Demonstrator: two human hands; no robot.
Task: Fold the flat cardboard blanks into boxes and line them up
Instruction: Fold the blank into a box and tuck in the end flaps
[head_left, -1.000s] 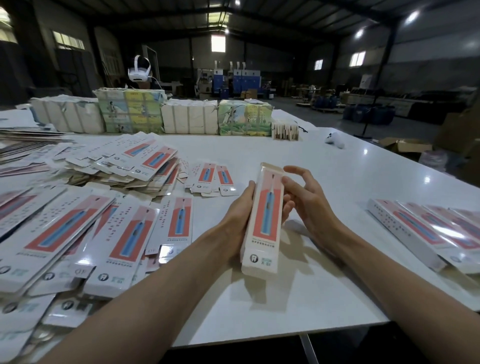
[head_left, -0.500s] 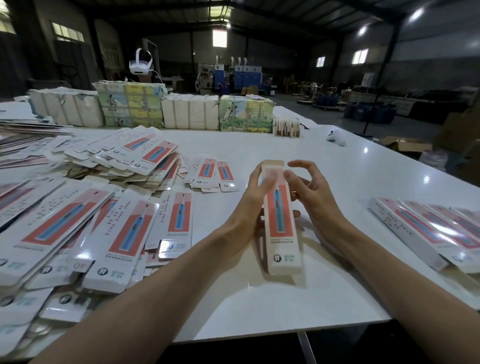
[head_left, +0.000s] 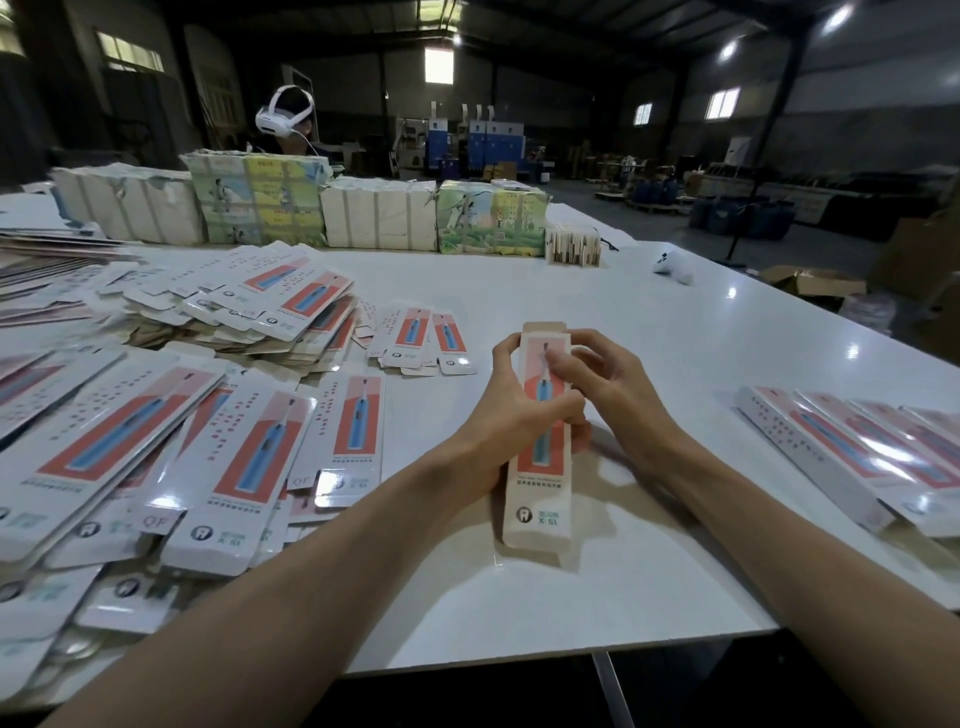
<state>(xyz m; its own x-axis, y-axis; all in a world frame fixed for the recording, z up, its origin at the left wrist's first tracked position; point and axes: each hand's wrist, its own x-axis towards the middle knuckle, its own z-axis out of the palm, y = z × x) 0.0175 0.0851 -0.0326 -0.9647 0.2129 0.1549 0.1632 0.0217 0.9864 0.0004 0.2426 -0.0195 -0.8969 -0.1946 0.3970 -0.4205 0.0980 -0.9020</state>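
The person held one long box (head_left: 540, 488) part-folded over the middle of the worktop (head_left: 571, 613), not far from its near edge, its lower end resting on the surface. The left hand (head_left: 511, 410) was wrapped round the box's left side, fingers curled across the printed front. The right hand (head_left: 608, 384) gripped the right side, fingers bent, with a fingertip on the upper front below the raised top flap. Flat blanks (head_left: 130, 441) lay heaped towards the left edge. Finished boxes (head_left: 857, 452) lay side by side along the right edge.
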